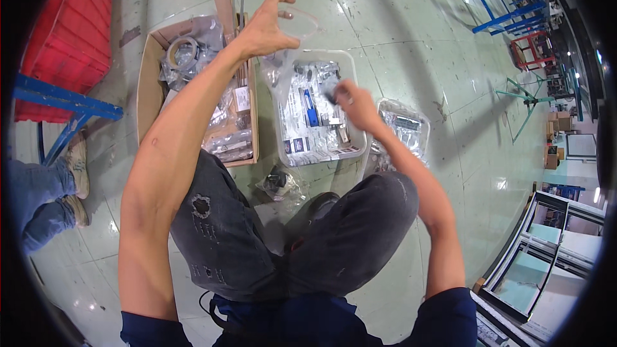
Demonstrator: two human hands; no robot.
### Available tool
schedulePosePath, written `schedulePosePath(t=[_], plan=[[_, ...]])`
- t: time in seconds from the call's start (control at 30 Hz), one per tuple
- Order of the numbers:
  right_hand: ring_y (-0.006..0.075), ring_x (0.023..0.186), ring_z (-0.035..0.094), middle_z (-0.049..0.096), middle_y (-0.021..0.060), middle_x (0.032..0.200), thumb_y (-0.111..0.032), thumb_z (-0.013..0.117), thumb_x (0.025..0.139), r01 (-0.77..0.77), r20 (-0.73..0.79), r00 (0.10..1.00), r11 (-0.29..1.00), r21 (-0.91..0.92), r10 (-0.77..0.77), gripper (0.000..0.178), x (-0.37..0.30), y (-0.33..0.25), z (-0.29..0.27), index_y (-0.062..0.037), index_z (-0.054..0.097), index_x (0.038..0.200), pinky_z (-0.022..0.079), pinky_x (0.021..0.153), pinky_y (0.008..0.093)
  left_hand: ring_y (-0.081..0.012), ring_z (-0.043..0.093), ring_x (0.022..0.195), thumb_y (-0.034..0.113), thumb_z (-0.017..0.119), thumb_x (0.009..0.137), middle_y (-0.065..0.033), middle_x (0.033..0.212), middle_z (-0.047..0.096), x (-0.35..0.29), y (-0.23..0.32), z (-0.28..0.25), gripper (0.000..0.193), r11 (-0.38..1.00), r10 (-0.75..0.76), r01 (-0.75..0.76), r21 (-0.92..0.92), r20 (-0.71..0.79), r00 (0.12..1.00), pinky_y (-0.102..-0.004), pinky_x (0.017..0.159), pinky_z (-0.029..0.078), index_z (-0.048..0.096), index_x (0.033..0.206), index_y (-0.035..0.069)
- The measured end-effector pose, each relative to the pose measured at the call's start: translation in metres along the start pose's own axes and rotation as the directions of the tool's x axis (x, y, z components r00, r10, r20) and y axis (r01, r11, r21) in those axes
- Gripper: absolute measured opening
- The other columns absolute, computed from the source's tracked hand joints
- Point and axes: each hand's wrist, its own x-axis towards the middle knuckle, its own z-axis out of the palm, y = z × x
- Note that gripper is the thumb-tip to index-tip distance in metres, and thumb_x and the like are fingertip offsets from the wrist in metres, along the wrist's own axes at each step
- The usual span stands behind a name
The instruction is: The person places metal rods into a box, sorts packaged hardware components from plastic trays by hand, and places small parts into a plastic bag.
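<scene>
My left hand (267, 29) is raised beyond the boxes, thumb and fingers apart at the mouth of a clear plastic bag (277, 77), which hangs from it. Over a translucent plastic bin (352, 67), the curled fingers of my right hand (358, 106) pinch a small dark part (333, 95), blurred and too small to name. In that bin lie a blue-handled utility knife (310, 108) and several bagged parts and labels. To its left stands an open cardboard box (149, 83) holding a roll of tape (182, 53) and bagged pieces.
Right of the bin is a smaller clear container (421, 130) of bagged parts. A bag with a black part (277, 180) lies before my knees. At left are a red crate (71, 32), a blue metal frame (71, 96) and another person's legs (48, 186). Framed panels (533, 270) stand at right.
</scene>
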Motion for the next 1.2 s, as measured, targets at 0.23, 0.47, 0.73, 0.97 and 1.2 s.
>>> schedulePosePath(t=[0.23, 0.47, 0.73, 0.97, 1.2], plan=[[0.0163, 0.082, 0.067, 0.063, 0.0061, 0.098, -0.015, 0.056, 0.097, -0.369, 0.221, 0.929, 0.711, 0.598, 0.296, 0.021, 0.048, -0.09, -0.114, -0.0024, 0.053, 0.113, 0.058, 0.07, 0.0294, -0.0286, 0.055, 0.109, 0.001, 0.076, 0.057, -0.0171, 0.133, 0.043, -0.006, 0.006, 0.013, 0.118, 1.0, 0.001, 0.0, -0.012, 0.133, 0.991, -0.0382, 0.085, 0.05, 0.011, 0.153, 0.022], [0.0152, 0.061, 0.067, 0.07, 0.0077, 0.079, -0.009, 0.07, 0.084, -0.17, -0.195, 0.955, 0.953, 0.252, 0.223, 0.031, 0.061, -0.137, -0.111, 0.0013, 0.055, 0.109, 0.052, 0.052, 0.0261, -0.0309, 0.055, 0.11, -0.001, 0.076, 0.053, -0.0185, 0.135, 0.043, -0.007, 0.039, 0.025, 0.124, 0.99, 0.109, -0.091, -0.108, 0.176, 0.978, -0.0445, 0.094, 0.046, 0.007, 0.154, 0.024], [0.018, 0.071, 0.068, 0.07, 0.0121, 0.075, -0.012, 0.072, 0.075, 0.011, 0.122, 0.992, 0.978, -0.207, 0.015, 0.02, 0.106, -0.139, -0.079, 0.0018, 0.072, 0.09, 0.053, 0.068, 0.0338, -0.0296, 0.054, 0.111, -0.002, 0.076, 0.052, -0.016, 0.136, 0.042, -0.005, 0.04, 0.029, 0.127, 0.968, 0.248, -0.246, -0.037, 0.061, 0.967, -0.0412, 0.097, 0.045, 0.007, 0.155, 0.024], [0.0169, 0.082, 0.069, 0.071, 0.0113, 0.079, -0.015, 0.07, 0.08, 0.069, 0.005, 0.997, 0.897, 0.438, -0.079, 0.023, 0.142, -0.133, -0.071, 0.0026, 0.07, 0.095, 0.054, 0.077, 0.0331, -0.0299, 0.053, 0.111, 0.0, 0.074, 0.057, -0.0166, 0.136, 0.042, -0.008, 0.024, 0.006, 0.118, 0.967, 0.243, -0.228, 0.115, -0.13, 0.961, -0.0389, 0.096, 0.047, 0.01, 0.154, 0.023], [0.0353, 0.103, 0.062, 0.062, 0.0161, 0.112, -0.017, 0.077, 0.067, 0.069, 0.073, 0.996, 0.899, -0.432, -0.042, 0.044, 0.114, 0.074, 0.0, -0.0064, 0.064, 0.108, 0.051, 0.092, 0.0404, -0.0314, 0.053, 0.109, 0.005, 0.072, 0.063, -0.0182, 0.137, 0.041, -0.002, 0.028, 0.005, 0.109, 0.98, 0.111, -0.036, 0.195, -0.385, 0.916, -0.0412, 0.096, 0.047, 0.01, 0.152, 0.016]])
